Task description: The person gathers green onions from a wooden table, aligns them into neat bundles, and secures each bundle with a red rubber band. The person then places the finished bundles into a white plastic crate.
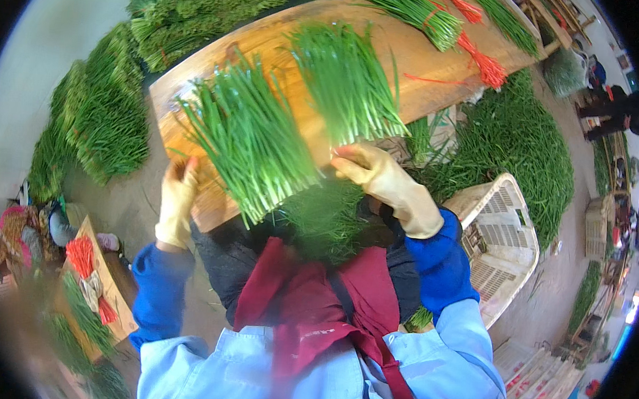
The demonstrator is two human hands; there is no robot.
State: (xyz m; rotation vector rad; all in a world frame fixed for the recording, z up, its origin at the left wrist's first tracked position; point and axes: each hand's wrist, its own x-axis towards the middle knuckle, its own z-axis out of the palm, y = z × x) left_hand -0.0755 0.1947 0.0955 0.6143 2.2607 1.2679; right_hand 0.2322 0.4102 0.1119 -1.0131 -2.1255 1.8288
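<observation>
Two loose piles of long green stalks, likely garlic chives, lie side by side on a wooden board table: the left pile and the right pile. Their pale cut ends face me. My left hand, in a cream rubber glove, is raised by the board's left edge, left of the piles, thumb and fingers apart with nothing visible in it. My right hand, gloved alike, has its bent fingertips close to the right pile's pale ends; whether it pinches a stalk is unclear. Loose green trimmings lie in my lap on a maroon apron.
A tied bunch and red ties lie on the wooden board. Stacked green bundles line the far side. At right are a heap of loose greens and a white plastic crate. Other people are at the far left and right.
</observation>
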